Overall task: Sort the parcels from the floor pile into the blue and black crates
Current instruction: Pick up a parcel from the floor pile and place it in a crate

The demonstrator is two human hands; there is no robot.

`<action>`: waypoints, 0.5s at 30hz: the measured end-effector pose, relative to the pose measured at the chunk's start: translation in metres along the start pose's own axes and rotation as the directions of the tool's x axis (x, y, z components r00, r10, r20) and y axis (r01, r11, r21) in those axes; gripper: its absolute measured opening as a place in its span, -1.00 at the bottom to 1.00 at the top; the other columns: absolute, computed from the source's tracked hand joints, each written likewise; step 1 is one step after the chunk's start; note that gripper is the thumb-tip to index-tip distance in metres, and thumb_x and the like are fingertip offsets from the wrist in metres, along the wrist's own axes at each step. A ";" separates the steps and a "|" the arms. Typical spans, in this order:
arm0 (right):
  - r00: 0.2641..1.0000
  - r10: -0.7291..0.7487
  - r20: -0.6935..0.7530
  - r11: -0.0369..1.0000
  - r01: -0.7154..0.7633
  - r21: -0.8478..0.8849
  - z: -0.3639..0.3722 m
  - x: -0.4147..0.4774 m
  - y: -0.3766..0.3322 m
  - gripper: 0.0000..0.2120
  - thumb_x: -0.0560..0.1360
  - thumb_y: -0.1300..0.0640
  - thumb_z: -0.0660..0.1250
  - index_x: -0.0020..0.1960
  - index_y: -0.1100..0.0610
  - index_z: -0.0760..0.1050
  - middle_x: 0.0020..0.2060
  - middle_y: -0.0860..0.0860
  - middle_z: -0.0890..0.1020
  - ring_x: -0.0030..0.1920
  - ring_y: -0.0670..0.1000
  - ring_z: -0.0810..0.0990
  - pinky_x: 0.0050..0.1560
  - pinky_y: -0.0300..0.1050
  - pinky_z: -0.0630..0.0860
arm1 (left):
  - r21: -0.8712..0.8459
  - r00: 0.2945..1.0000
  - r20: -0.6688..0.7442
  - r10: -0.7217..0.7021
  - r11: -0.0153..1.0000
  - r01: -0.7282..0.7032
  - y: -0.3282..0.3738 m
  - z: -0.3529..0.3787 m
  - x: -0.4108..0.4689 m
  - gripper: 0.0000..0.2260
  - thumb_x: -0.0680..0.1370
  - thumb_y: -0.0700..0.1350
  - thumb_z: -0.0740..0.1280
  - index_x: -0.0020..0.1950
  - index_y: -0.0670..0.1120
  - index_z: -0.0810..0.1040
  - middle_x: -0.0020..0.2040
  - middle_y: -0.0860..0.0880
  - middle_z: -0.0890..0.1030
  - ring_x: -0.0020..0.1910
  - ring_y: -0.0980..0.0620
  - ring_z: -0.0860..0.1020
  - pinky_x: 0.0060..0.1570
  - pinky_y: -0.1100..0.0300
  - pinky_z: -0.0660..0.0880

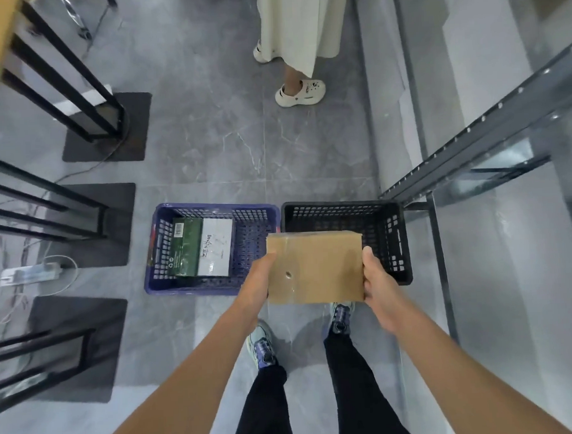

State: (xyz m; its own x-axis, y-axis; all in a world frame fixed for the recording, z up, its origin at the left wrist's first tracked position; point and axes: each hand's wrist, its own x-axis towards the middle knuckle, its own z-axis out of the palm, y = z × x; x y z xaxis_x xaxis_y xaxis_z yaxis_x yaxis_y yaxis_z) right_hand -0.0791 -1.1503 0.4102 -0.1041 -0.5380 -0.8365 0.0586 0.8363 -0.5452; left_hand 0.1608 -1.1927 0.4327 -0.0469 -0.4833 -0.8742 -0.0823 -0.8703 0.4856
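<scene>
Head view looked down on a brown parcel (314, 268) held in the air between both hands, above the near ends of the two crates. The left hand (256, 280) gripped its left edge and the right hand (379, 288) its right edge. Each thumb lay along the top and the fingers were hidden underneath, so both hands were closed round the parcel. Most of the parcel hung over the black crate (343, 203); only its left corner overlapped the blue crate (212, 207).

The task looked to be at an early stage. The blue crate held one green box (186, 247), lying flat toward its left side. No parcel showed in the black crate, though the held parcel hid part of it. The floor pile was out of view, so how many parcels remained could not be told. The step in hand seemed to be lowering this parcel into the black crate.

The crates stood side by side, touching, on the grey floor (209, 138), just beyond the person's shoes (262, 345). A metal rack (471, 143) rose just right of the black crate, its upright close to the right hand and the likeliest thing to be knocked. Black stands (108, 121) and a power strip (31, 274) with cables were to the left, well apart. Another person (299, 22) stood far beyond the crates.
</scene>
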 end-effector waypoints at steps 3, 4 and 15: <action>0.999 0.045 0.023 0.998 -0.044 -0.035 -0.023 0.041 -0.007 -0.29 0.56 -0.52 0.04 0.61 -0.23 0.23 0.53 -0.22 0.37 0.55 -0.07 0.29 0.60 0.18 0.15 | -0.064 0.996 -0.059 -0.071 0.996 0.067 0.001 0.033 0.032 -0.61 0.67 0.24 0.16 0.38 0.05 0.47 0.20 -0.02 0.61 0.12 0.02 0.59 -0.12 0.14 0.47; 0.998 0.055 0.031 0.997 -0.054 -0.051 -0.030 0.056 -0.011 -0.33 0.59 -0.49 0.04 0.61 -0.23 0.22 0.52 -0.22 0.36 0.55 -0.06 0.29 0.59 0.19 0.15 | -0.098 0.993 -0.078 -0.093 0.992 0.085 -0.001 0.043 0.046 -0.58 0.66 0.25 0.17 0.40 0.05 0.45 0.22 -0.02 0.60 0.14 0.00 0.59 -0.09 0.12 0.47; 0.990 -0.115 0.085 0.867 0.142 -0.478 -0.068 0.254 -0.037 -0.45 0.62 -0.28 0.09 0.56 -0.14 0.35 0.39 -0.08 0.50 0.36 0.01 0.48 0.45 0.14 0.37 | -0.591 0.953 -0.088 -0.292 0.785 0.186 -0.053 0.141 0.212 -0.43 0.61 0.28 0.28 0.51 -0.02 0.43 0.38 -0.07 0.56 0.33 -0.10 0.54 0.31 -0.04 0.51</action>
State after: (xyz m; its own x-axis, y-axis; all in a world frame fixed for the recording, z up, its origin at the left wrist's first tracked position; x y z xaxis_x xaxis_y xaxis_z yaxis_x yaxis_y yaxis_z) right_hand -0.1750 -1.3103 0.2220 -0.0252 -0.6379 -0.7697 -0.4385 0.6990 -0.5649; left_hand 0.0152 -1.2360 0.2219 0.0666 -0.2149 -0.9744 0.5149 -0.8290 0.2181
